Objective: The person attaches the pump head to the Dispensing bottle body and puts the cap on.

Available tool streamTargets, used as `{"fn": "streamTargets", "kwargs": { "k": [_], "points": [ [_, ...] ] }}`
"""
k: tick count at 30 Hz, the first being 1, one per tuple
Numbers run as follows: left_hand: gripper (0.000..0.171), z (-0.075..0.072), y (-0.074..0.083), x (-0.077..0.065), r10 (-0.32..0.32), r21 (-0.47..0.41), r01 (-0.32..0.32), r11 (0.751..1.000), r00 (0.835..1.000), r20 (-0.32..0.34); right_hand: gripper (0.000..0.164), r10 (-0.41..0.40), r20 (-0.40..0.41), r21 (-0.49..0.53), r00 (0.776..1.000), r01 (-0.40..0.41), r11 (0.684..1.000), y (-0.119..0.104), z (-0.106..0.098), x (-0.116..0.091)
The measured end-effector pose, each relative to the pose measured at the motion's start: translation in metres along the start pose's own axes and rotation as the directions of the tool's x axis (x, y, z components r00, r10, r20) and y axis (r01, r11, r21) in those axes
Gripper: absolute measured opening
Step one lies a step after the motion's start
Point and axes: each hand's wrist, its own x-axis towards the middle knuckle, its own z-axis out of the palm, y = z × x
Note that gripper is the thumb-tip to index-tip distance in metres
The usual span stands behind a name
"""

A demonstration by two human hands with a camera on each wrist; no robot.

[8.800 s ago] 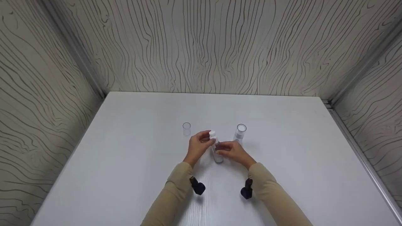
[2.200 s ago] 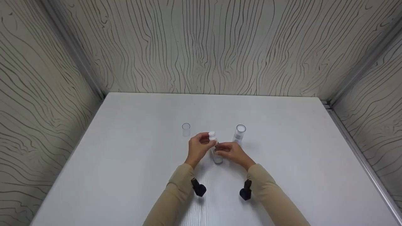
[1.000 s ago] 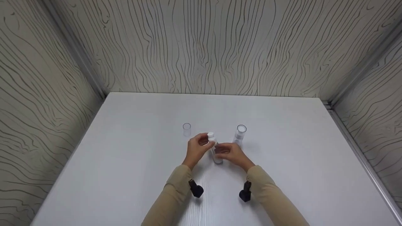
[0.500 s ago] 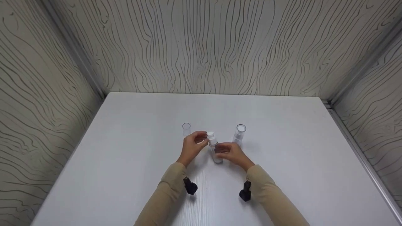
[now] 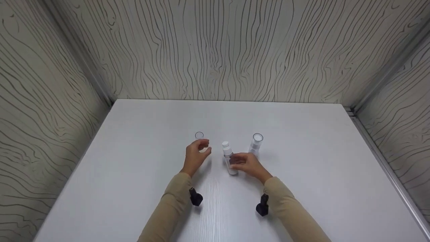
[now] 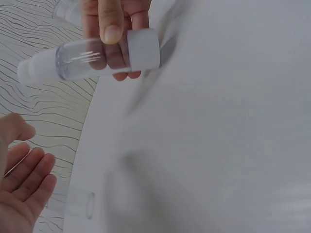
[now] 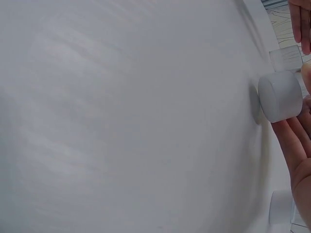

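My right hand [image 5: 250,164] grips a clear pump bottle [image 5: 227,150] with a white top and white base, its thumb and fingers around the see-through body in the left wrist view. The white base [image 7: 280,96] shows in the right wrist view, a little off the tabletop. To the left, my left hand [image 5: 196,155] is apart from the bottle, its fingers loosely bent around nothing. Just behind it stands a clear cylindrical cap [image 5: 199,135], partly hidden by the hand; its rim also shows in the left wrist view.
A second clear bottle [image 5: 256,144] with white parts stands behind my right hand, partly covered by it. All stand on a white table [image 5: 151,134]. Wood-patterned panels [image 5: 215,50] close in the back and both sides.
My left hand has let go of the bottle's upper part and moved left, close to the clear cap. My right hand has kept its hold on the bottle in the same place.
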Motion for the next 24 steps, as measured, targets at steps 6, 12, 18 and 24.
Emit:
{"fn": "streamTargets", "kwargs": {
  "k": [6,12,18,24],
  "points": [
    [0.027,-0.011,-0.009,0.003,-0.018,0.051,0.02,0.999,0.999,-0.039,0.047,0.001,0.0,-0.002,1.0,-0.001,1.0,0.0,0.001,0.0],
    [0.028,-0.019,-0.016,0.007,-0.064,0.071,0.068,0.995,0.996,-0.053,0.051,0.012,-0.01,0.004,1.0,-0.012,1.0,-0.002,0.001,-0.003],
    [0.027,-0.025,-0.018,0.012,-0.042,0.134,0.051,0.99,0.997,-0.067,0.051,-0.009,-0.006,0.062,1.0,0.01,0.998,0.0,0.001,-0.003],
    [0.029,-0.024,-0.022,0.017,-0.083,0.183,0.096,0.978,0.993,-0.079,0.049,0.038,0.002,0.056,0.999,-0.038,0.998,0.0,0.001,-0.002]
  ]
}}
